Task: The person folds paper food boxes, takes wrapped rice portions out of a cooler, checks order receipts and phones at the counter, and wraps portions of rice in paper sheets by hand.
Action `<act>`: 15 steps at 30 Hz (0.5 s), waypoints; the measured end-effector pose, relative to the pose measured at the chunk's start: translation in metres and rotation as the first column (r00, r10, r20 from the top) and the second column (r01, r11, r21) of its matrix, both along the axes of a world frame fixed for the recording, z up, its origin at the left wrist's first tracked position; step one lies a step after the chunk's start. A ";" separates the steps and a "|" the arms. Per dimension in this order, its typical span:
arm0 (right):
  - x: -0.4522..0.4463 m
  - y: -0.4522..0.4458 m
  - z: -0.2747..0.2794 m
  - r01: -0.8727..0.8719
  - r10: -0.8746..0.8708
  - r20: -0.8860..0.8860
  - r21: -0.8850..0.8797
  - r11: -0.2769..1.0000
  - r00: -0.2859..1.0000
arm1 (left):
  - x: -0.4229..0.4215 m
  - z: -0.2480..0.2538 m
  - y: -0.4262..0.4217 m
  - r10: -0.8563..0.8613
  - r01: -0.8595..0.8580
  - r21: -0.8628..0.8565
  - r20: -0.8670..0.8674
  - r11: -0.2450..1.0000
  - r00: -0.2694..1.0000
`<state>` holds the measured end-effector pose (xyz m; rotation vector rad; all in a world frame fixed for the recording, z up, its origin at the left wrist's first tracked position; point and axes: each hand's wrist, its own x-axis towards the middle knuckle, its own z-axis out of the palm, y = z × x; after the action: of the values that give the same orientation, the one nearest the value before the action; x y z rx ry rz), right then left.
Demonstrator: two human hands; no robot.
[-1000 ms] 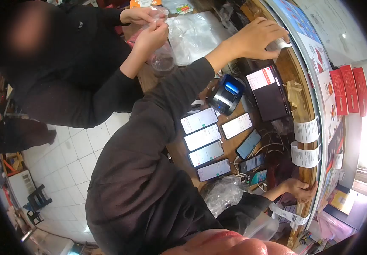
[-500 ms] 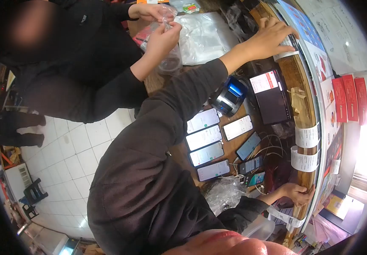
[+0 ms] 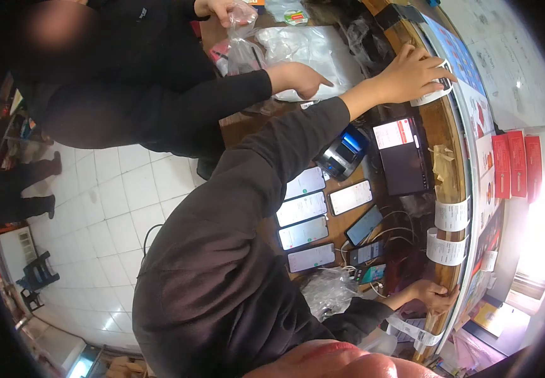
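Note:
My left hand (image 3: 414,77) reaches across to the wooden ledge (image 3: 439,123). Its fingers are bent over a white paper slip (image 3: 435,96) with a dark strip, and the thumb and forefinger press on it. Farther down the same ledge, my right hand (image 3: 435,296) has its fingers curled over the edge. Between the hands, two printed paper slips, one white (image 3: 452,215) and another (image 3: 446,247), hang over the ledge. A white paper strip (image 3: 414,329) lies just beyond my right wrist.
Several phones (image 3: 302,208) and cables lie on the table. A black-and-blue device (image 3: 343,154) stands near a dark tablet-like panel (image 3: 405,160). Crumpled clear plastic (image 3: 329,291) lies near my right forearm. Another person's hand (image 3: 301,79) is over clear bags (image 3: 316,44).
The other person's hands have separated; one has moved right over the clear bags. My hands stay at about the same places on the ledge, while the view has shifted slightly.

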<state>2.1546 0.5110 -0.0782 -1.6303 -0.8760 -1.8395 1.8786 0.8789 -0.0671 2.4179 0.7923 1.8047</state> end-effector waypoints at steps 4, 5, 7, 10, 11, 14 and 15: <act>0.000 -0.003 -0.002 -0.025 0.025 -0.030 -0.002 1.000 0.999 | 0.008 -0.005 -0.006 0.159 -0.158 0.047 -0.017 0.986 0.987; 0.000 -0.003 -0.002 -0.035 0.035 -0.036 0.000 0.999 0.999 | 0.009 -0.005 -0.007 0.170 -0.169 0.069 -0.004 0.983 0.985; -0.004 -0.002 -0.002 0.029 -0.028 -0.043 0.005 1.000 0.999 | 0.008 -0.005 -0.006 0.190 -0.191 0.113 0.020 0.975 0.982; -0.003 -0.003 -0.003 0.023 -0.023 -0.042 0.005 1.000 0.999 | 0.009 -0.013 0.005 0.031 -0.034 0.132 0.022 0.991 0.999; 0.000 -0.003 -0.004 0.006 -0.005 -0.040 0.003 1.000 0.999 | 0.008 -0.013 0.005 -0.027 0.025 0.122 0.009 0.992 1.000; 0.007 -0.005 -0.006 -0.016 0.016 -0.036 0.000 1.000 0.999 | 0.010 -0.010 0.003 0.011 -0.023 0.198 0.064 0.980 0.998; 0.007 -0.006 -0.006 0.002 -0.002 -0.024 0.006 1.000 1.000 | 0.009 -0.009 0.003 0.006 -0.017 0.202 0.054 0.979 0.999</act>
<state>2.1619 0.5054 -0.0844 -1.6461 -0.8579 -1.8188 1.8878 0.8823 -0.0763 2.4746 0.6487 2.0376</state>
